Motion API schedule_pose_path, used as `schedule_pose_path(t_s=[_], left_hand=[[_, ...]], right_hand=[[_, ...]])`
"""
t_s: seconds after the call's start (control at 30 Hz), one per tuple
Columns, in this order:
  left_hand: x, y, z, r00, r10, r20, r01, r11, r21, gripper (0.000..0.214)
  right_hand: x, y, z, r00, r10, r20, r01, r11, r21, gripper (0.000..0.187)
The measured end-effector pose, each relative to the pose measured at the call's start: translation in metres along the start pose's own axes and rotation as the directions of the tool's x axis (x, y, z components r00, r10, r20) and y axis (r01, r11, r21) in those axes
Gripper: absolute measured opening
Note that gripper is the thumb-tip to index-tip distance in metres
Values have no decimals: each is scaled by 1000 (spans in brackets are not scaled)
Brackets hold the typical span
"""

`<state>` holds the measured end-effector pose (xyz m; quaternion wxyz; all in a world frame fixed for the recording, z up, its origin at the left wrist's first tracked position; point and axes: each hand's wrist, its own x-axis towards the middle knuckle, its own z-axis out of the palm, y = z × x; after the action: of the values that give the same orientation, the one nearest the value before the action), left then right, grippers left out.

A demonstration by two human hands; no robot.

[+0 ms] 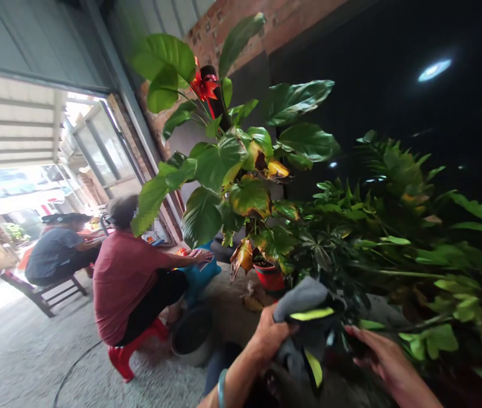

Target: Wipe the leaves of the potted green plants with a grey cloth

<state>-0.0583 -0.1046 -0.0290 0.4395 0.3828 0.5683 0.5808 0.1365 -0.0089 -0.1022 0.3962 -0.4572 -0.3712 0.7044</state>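
My left hand (273, 340) is closed around one grey cloth (303, 297) with yellow-green patches. My right hand (388, 362) is half open just beside it; I cannot tell if it touches. Ahead of my hands are two leafy plants (219, 164) (394, 255), one red pot (269, 277), and two seated people (126, 283) (56, 255) to the left.

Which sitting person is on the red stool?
The person in the maroon shirt, on the red plastic stool; the other person wears dark blue and sits on a wooden bench.
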Motion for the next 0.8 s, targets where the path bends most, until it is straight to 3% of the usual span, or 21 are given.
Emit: schedule_pose_path(t_s=[0.13, 0.23, 0.3, 0.37, 0.43, 0.47, 0.53, 0.63, 0.7, 0.8], left_hand=[[15, 43, -4, 964, 151, -219, -172, 982, -80, 41], [30, 34, 8, 928, 144, -344, -179, 981, -72, 33], [26, 11, 17, 961, 87, -264, -89, 996, 3, 24], [15, -5, 21, 999, 33, -41, -31, 998, 52, 18], [4, -1, 18, 995, 58, 83, -60, 998, 15, 21], [3, 8, 15, 994, 96, 61, -95, 995, -19, 24], [10, 32, 8, 981, 161, -104, -169, 983, -69, 30], [34, 49, 6, 925, 165, -343, -222, 966, -135, 35], [45, 36, 11, 909, 118, -399, -189, 972, -143, 29], [36, 0, 18, 961, -16, -276, 1, 999, -53, 18]], right_hand=[[-7, -8, 5, 1000, -16, 26, 16, 1000, -17, 38], [-11, -10, 9, 999, -12, 31, 11, 1000, 30, 47], [-11, -8, 9, 999, 12, 36, -14, 998, 64, 53], [-10, -7, 6, 999, 38, 17, -39, 995, 87, 54], [-10, -8, 2, 999, 39, -1, -38, 995, 94, 53], [-10, -10, 1, 1000, 26, 0, -26, 996, 90, 52], [-12, -14, 0, 1000, 5, 28, -8, 997, 80, 55], [-15, -18, 4, 998, 6, 55, -12, 994, 109, 58], [-16, -18, 7, 998, 2, 58, -11, 989, 150, 57], [-16, -16, 7, 999, 9, 47, -16, 988, 153, 55]])
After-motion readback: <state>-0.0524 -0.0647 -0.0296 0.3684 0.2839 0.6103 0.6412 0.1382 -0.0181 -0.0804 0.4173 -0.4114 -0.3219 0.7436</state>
